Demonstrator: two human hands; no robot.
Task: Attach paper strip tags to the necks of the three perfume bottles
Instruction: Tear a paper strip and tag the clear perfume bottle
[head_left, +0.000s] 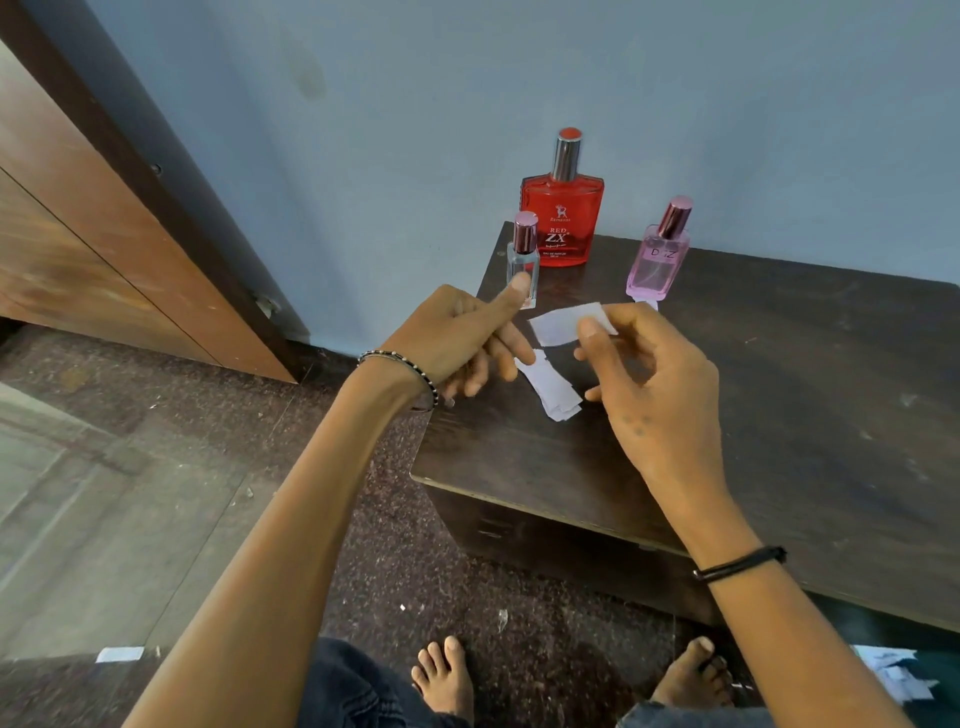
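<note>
Three perfume bottles stand at the back of a dark wooden table (779, 415): a small clear bottle (522, 260) at the left, a large red bottle (563, 208) behind it, and a pink bottle (658, 254) at the right. My right hand (649, 384) pinches a white paper strip (558, 322) between thumb and fingers, above the table. My left hand (462, 338) hovers beside it with fingers loosely apart, thumb raised in front of the clear bottle, holding nothing. More paper strips (550, 387) lie on the table under my hands.
A blue wall rises behind the table. A wooden door and dark frame (130, 208) stand at the left. Bare feet (447, 675) rest on the speckled floor below the table edge. Paper scraps (898, 673) lie at the lower right, another scrap (119, 653) at the lower left.
</note>
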